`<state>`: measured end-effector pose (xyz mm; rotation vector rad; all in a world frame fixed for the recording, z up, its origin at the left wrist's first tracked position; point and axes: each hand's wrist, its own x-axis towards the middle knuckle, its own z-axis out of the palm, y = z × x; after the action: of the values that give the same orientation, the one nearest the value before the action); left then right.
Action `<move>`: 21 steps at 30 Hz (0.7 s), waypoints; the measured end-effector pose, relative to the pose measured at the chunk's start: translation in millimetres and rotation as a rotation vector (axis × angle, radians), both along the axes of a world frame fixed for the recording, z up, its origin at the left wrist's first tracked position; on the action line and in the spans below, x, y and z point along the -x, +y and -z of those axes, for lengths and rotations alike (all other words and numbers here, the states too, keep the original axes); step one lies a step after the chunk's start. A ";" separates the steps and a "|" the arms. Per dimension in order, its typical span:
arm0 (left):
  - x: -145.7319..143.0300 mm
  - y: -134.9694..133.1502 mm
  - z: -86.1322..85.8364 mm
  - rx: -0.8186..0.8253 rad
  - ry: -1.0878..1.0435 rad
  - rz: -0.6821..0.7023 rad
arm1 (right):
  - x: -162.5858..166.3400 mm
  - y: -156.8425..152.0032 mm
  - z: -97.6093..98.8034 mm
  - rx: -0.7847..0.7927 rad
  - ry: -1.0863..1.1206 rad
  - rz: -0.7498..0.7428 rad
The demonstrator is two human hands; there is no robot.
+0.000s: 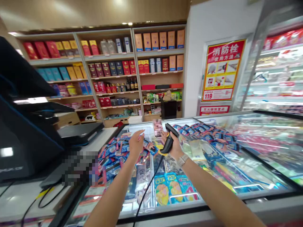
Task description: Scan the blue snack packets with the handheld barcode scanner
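My right hand (pixel 174 145) is wrapped around a black barcode scanner (pixel 168 143) with yellow trim. The scanner is tilted, and its dark cable (pixel 151 181) trails down toward the bottom edge. A watch sits on my right wrist. To its left, my left hand (pixel 136 142) hovers with fingers loosely apart and holds nothing. Just beyond the scanner is a small partly blurred thing that looks like a phone (pixel 157 128); whether anyone holds it I cannot tell. Under both hands lies a glass-topped freezer (pixel 142 206) filled with blue and pink packets (pixel 113 154).
On the left counter (pixel 30 198) stand a large dark checkout machine (pixel 23 135) and a flat black scale-like device (pixel 80 130). Shelves of boxed bottles (pixel 113 67) line the back wall. A red fire-hydrant sign (pixel 222 71) hangs at right, near a lit display case (pixel 279 72).
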<state>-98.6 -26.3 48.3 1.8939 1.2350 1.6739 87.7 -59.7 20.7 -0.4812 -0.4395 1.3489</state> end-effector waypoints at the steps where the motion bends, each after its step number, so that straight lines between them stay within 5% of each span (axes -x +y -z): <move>1: -23.6 4.6 3.2 0.029 -0.009 0.063 | -27.6 -2.6 3.9 0.010 -0.004 0.079; 6: -144.2 20.1 26.3 0.173 0.002 0.318 | -155.5 -19.7 23.5 0.080 -0.001 0.416; 10: -234.9 25.0 40.3 0.270 0.059 0.470 | -220.8 -28.4 34.6 0.066 0.044 0.575; 15: -321.2 35.8 47.1 0.283 0.309 0.577 | -249.7 -26.9 40.2 0.192 0.163 0.626; 21: -379.4 66.1 49.3 0.222 0.745 0.608 | -257.8 -20.2 42.3 0.350 0.282 0.652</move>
<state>280.8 39.8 -1.0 2.4853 0.8481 0.5098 345.4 -79.9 -21.6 -0.6418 0.1895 0.8341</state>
